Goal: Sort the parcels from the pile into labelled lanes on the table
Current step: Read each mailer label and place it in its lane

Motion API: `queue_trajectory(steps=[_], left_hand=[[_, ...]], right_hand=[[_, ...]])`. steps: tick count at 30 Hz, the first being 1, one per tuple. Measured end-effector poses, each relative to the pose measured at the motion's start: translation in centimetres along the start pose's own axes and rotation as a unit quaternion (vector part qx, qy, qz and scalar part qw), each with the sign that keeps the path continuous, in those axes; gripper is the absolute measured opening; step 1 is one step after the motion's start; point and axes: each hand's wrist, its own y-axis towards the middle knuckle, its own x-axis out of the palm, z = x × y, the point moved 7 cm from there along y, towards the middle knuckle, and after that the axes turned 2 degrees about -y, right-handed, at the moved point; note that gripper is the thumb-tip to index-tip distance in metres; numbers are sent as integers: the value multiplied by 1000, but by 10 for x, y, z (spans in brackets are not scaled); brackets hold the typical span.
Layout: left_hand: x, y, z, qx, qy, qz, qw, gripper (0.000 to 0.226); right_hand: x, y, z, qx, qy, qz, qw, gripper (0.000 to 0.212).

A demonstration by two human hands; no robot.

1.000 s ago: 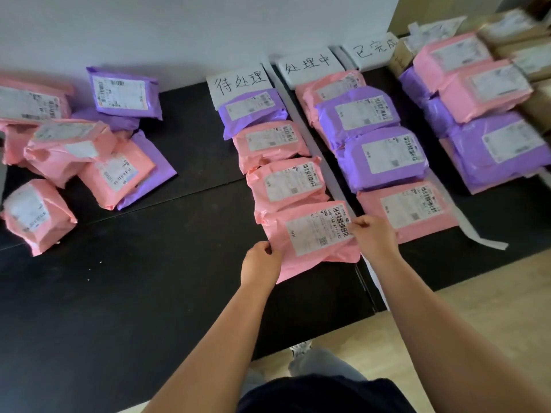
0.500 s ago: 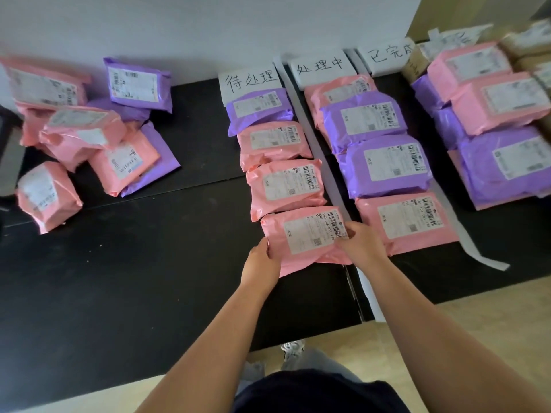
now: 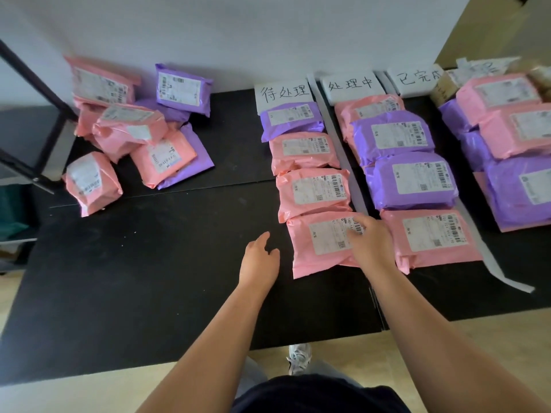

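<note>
The pile (image 3: 128,135) sits upper left on the counter (image 3: 149,278). At lower centre, the left grip (image 3: 261,257) hovers slack and empty just left of the pink parcel (image 3: 304,257). The right grip (image 3: 371,242) rests flat-fingered on the parcel's right half.

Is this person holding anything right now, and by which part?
Nothing is held. The right hand lies flat on the label of the nearest pink parcel; the left hand hovers open beside it.

Only one view: looks forward and down from head height, wide-angle, close over the table (image 3: 149,293), near edge at lower frame, wall (image 3: 268,31) across the top.
</note>
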Motion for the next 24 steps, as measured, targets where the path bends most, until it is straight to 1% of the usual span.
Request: queue_trajectory(steps=[5, 8, 11, 15, 18, 24], left_hand=[[-54, 5, -16, -4, -42, 59, 997, 49], [-92, 13, -33, -7, -74, 84, 994, 46], [-135, 24, -53, -3, -82, 101, 992, 44], [-200, 38, -84, -1, -89, 105, 991, 43], [-249, 55, -108, -5, -100, 117, 988, 43], [-334, 100, -152, -18, -107, 130, 986, 43]], right_hand=[[24, -16, -53, -59, -22, -10, 998, 27], [49, -26, -82, -70, -46, -18, 996, 20], [78, -36, -114, -70, -68, -13, 995, 18], [132, -59, -165, -65, -56, -61, 994, 30], [179, -76, -212, -78, -48, -96, 991, 33], [255, -99, -300, -115, -87, -107, 984, 34]])
